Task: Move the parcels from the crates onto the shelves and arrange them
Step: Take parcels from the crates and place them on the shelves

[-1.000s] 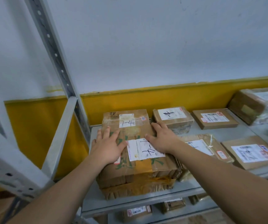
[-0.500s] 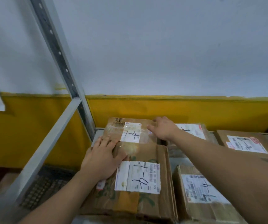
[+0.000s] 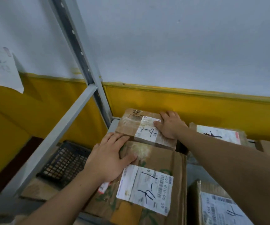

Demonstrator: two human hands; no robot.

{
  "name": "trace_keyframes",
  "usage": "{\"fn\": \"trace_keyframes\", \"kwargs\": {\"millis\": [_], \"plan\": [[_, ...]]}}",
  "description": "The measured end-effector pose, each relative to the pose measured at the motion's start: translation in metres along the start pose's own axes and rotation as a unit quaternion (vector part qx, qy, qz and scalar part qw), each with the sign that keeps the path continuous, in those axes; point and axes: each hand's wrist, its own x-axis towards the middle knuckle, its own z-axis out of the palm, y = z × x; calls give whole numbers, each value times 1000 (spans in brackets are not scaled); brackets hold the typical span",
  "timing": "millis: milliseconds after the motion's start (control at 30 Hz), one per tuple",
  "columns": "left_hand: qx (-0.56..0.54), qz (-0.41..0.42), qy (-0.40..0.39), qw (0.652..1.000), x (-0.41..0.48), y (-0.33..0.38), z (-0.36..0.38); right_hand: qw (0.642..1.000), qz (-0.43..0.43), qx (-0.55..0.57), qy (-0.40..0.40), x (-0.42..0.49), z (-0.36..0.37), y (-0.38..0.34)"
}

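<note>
A small taped cardboard parcel point(image 3: 131, 127) with a white label marked 1-4 lies at the shelf's back left corner, against the yellow wall band. My right hand point(image 3: 171, 125) lies flat on its right end, fingers spread over the far edge. A large brown box point(image 3: 178, 161) with a white shipping label sits in front of it. My left hand point(image 3: 109, 159) rests flat on this box's far left part, fingertips touching the small parcel's near edge.
More labelled parcels sit on the shelf at right point(image 3: 218, 135) and lower right point(image 3: 220, 207). A grey metal upright point(image 3: 75, 46) and a diagonal brace point(image 3: 53, 140) bound the shelf on the left. Below left lies a black plastic crate point(image 3: 66, 161).
My right hand moved from beside the small parcel onto its right end. My left hand stayed on the big box. The view came closer and shifted left.
</note>
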Motion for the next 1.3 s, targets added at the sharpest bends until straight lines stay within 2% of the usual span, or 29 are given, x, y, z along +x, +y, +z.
{"fn": "trace_keyframes", "kwargs": {"millis": [300,633,767,900,1000,1100,1167,1300], "plan": [[-9,3,-1,1000,-1,0,-1,998,-62,-14,-20,14,0,0],[-13,-12,1,1000,2,0,-2,998,-39,-46,3,5,-4,-11],[-4,-16,22,1000,4,2,0,999,-37,-4,28,-26,-13,-19],[-18,-16,25,999,8,-1,-2,988,-11,143,55,-79,-22,-25],[-32,-6,33,999,5,-3,-7,979,23,190,67,-125,-22,-30],[-37,48,48,997,-15,-9,-10,981,53,160,91,-168,-15,-37],[-43,69,24,996,-34,-15,-9,983,69,143,92,-194,-4,-45],[-63,60,-33,996,-68,-23,-1,982,116,126,83,-226,17,-61]]}}
